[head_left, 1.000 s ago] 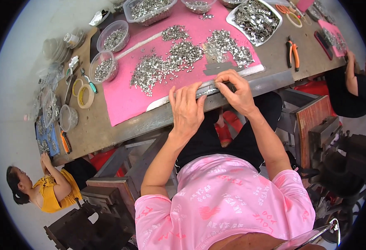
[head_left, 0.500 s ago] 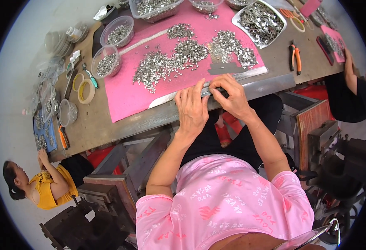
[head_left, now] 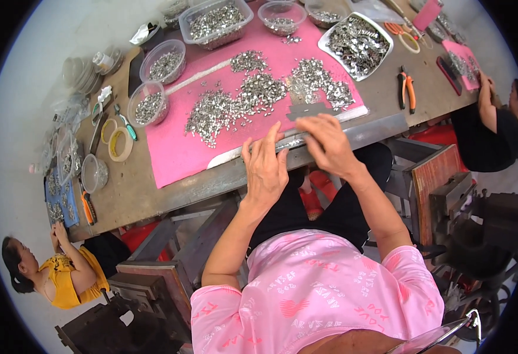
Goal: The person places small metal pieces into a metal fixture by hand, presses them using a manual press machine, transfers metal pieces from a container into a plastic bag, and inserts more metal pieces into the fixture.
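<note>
At the table's front edge, my left hand (head_left: 266, 167) grips a narrow grey metal strip (head_left: 290, 142) between thumb and fingers, with shiny bits along it. My right hand (head_left: 329, 144) is closed at the strip's right end, fingers bent and slightly blurred; whatever they pinch is hidden. Just beyond lies a pink mat (head_left: 173, 147) carrying loose heaps of small silver metal pieces (head_left: 211, 115). Flat dark grey strips (head_left: 312, 110) rest on the mat above my right hand. A white band (head_left: 223, 158) runs along the mat's near edge.
Clear tubs (head_left: 148, 105) of metal pieces line the mat's left and far sides. A white tray (head_left: 328, 50) holds more. Orange-handled pliers (head_left: 407, 91) lie right; tape rolls (head_left: 120, 144) and cutters (head_left: 126, 124) left. Co-workers sit at both ends, one in a yellow top (head_left: 73, 277).
My right hand has shifted slightly on the strip, its fingers lifting and curling more, and more of the strip shows between the hands. The whole view has tilted a little.
</note>
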Demonstrator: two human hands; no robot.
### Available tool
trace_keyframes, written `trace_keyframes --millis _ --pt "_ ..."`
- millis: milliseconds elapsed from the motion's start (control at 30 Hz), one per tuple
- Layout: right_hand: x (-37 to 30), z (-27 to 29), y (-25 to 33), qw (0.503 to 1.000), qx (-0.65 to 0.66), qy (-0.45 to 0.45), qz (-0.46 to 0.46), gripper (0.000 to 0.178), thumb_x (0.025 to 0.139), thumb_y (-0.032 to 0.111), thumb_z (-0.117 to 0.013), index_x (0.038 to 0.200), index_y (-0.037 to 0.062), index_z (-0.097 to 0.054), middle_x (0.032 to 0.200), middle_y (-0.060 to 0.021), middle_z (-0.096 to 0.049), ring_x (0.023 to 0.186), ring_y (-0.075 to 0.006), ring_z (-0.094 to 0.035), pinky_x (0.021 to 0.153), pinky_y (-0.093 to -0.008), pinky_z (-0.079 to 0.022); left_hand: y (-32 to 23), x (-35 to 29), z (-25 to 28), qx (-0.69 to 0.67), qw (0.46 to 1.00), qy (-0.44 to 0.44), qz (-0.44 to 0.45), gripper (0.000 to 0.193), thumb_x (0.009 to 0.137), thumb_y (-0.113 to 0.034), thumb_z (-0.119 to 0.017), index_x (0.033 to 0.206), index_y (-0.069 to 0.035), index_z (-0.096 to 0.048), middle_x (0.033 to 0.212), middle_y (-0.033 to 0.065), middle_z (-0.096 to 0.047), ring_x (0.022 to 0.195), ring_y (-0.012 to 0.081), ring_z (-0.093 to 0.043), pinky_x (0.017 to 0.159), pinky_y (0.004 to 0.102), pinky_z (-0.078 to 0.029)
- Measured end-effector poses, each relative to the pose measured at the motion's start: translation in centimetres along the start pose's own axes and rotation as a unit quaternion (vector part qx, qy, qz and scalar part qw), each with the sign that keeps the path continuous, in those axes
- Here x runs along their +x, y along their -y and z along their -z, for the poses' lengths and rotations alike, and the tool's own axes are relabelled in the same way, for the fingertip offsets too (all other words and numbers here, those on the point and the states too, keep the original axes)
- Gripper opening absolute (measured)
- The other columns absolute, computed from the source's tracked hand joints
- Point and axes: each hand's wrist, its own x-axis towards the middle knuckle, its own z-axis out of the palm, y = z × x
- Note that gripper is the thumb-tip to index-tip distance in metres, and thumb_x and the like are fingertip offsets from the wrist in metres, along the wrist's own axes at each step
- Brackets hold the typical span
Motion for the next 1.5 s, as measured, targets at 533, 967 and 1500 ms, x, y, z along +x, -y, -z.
trace_keyframes --millis 533,967,1500 --pt "0.0 1.4 -2.3 0.992 -0.106 0.059 -0.043 0.062 0.091 -0.003 -0.057 0.15 -0.0013 -0.039 0.128 -0.0129 -0.069 0.132 -0.0348 -0.052 0.116 -0.0509 -0.032 2.8 7.9 -1.1 0.108 0.964 0.208 -0.123 0.07 0.095 -0.001 -0.055 0.159 -0.017 -0.031 0.138 0.0027 -0.065 0.136 0.0401 -0.046 0.113 0.073 -0.016" --pt "-0.5 0.8 -3.1 0.993 -0.015 -0.085 -0.076 0.026 0.084 -0.008 -0.065 0.108 0.0001 -0.069 0.103 -0.0136 -0.071 0.107 -0.0334 -0.065 0.095 -0.0422 -0.05 3.6 10.1 0.1 0.095 0.974 0.134 -0.159 0.017 0.085 -0.016 -0.075 0.101 -0.015 -0.069 0.093 0.0031 -0.058 0.098 0.0235 -0.056 0.1 0.0491 -0.032" --pt "1.9 0.4 -2.8 0.997 -0.061 -0.021 -0.052 0.013 0.082 0.003 -0.075 0.093 0.004 -0.071 0.093 -0.0076 -0.061 0.092 -0.0276 -0.056 0.082 -0.0397 -0.045 4.4 10.3 -1.7 0.097 0.963 0.114 -0.224 0.01 0.086 -0.018 -0.075 0.094 -0.013 -0.072 0.094 0.0019 -0.061 0.101 0.0225 -0.057 0.1 0.0474 -0.033"
